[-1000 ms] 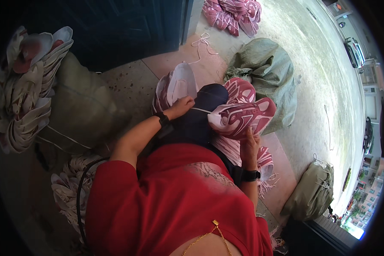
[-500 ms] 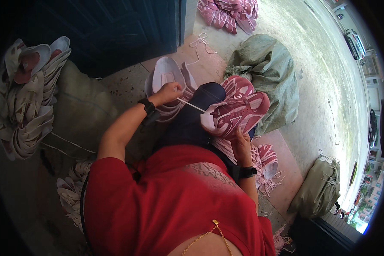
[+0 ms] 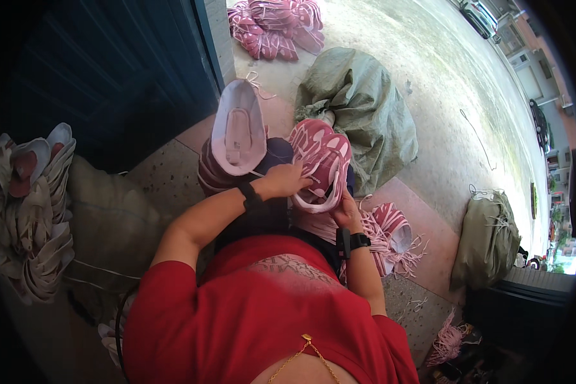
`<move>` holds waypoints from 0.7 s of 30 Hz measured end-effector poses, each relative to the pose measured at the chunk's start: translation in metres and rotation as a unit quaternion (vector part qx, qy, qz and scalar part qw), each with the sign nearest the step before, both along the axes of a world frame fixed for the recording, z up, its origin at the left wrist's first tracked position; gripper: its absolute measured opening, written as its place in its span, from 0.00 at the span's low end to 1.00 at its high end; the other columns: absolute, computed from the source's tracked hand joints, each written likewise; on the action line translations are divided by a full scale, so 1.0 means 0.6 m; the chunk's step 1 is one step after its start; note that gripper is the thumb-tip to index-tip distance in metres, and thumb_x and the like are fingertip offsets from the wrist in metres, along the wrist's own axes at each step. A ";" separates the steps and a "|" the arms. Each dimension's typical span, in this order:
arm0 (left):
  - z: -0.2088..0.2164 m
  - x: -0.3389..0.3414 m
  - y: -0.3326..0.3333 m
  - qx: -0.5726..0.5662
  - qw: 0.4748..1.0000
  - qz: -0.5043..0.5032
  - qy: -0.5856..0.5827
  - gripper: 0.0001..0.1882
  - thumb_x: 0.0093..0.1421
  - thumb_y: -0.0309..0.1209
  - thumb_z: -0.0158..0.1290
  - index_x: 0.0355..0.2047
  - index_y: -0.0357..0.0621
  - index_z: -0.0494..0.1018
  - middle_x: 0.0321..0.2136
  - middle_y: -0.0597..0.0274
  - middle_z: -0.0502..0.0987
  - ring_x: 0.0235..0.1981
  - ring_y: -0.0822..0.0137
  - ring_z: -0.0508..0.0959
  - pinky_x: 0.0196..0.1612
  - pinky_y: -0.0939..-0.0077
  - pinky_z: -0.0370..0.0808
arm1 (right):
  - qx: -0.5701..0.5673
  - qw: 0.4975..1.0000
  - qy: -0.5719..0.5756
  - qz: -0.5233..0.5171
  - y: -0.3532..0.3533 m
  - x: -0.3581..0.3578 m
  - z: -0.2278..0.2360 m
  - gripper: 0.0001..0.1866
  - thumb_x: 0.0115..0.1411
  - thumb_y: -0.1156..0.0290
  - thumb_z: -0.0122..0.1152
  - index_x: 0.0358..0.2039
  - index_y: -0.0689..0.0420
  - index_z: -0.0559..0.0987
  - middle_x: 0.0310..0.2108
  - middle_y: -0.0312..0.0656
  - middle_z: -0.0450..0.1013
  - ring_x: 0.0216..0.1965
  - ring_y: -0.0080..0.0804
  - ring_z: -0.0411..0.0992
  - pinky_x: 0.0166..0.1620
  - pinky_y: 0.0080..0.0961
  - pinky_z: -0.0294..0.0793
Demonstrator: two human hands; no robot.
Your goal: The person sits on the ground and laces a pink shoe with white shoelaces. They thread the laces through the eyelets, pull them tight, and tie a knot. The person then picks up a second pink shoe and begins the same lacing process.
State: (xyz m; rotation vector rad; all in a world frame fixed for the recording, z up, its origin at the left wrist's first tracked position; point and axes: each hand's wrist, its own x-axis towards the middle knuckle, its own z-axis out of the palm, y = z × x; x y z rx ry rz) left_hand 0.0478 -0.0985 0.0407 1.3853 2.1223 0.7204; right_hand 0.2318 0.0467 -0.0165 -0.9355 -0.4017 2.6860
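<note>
My right hand [image 3: 347,211] is closed on the heel side of a pink and maroon sneaker upper [image 3: 331,157] above my lap, thumb near its collar. My left hand [image 3: 287,180] reaches across to the upper's opening, its fingers bent together beside the tongue. A short stretch of white lace [image 3: 256,173] shows next to that hand; the fingertips' grip on it is partly hidden. Behind the held piece, another pink upper [image 3: 304,136] lies against my leg. Left of my knee rests a stack of uppers, the top one [image 3: 239,137] showing its pale lining.
A grey-green sack [image 3: 365,109] stands ahead, with a pile of pink uppers [image 3: 275,25] beyond it. Laced uppers [image 3: 390,230] lie at my right, near an olive sack [image 3: 486,240]. Pale uppers [image 3: 35,211] sit on a sack [image 3: 109,205] at left, below a dark blue door [image 3: 109,70].
My left hand has moved right, from pulling the white lace taut to the shoe's opening. The held upper has turned, its toe now pointing away from me. The whole view has shifted.
</note>
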 end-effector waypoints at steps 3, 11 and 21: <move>-0.010 0.015 0.011 -0.040 0.990 0.011 0.138 0.23 0.57 0.31 0.43 0.49 0.25 0.61 0.21 0.43 0.76 0.24 0.45 0.79 0.28 0.53 0.75 | 0.099 0.995 -0.020 0.015 0.013 -0.017 0.003 0.18 0.65 0.63 0.47 0.49 0.62 0.70 0.44 0.43 0.73 0.44 0.37 0.72 0.50 0.36 0.70; 0.005 0.067 -0.002 -0.086 0.980 0.030 0.176 0.30 0.54 0.25 0.42 0.56 0.22 0.51 0.22 0.43 0.77 0.24 0.47 0.79 0.28 0.56 0.76 | 0.769 0.573 -0.279 0.050 -0.063 -0.004 0.086 0.19 0.58 0.62 0.53 0.44 0.64 0.72 0.36 0.56 0.72 0.39 0.52 0.70 0.44 0.39 0.69; -0.038 0.081 0.012 -0.105 0.988 0.065 0.088 0.31 0.59 0.34 0.43 0.57 0.27 0.49 0.23 0.36 0.75 0.27 0.41 0.78 0.32 0.51 0.74 | 0.745 0.563 -0.325 0.147 -0.042 -0.034 0.052 0.19 0.65 0.61 0.42 0.45 0.65 0.68 0.38 0.57 0.73 0.41 0.56 0.71 0.41 0.43 0.70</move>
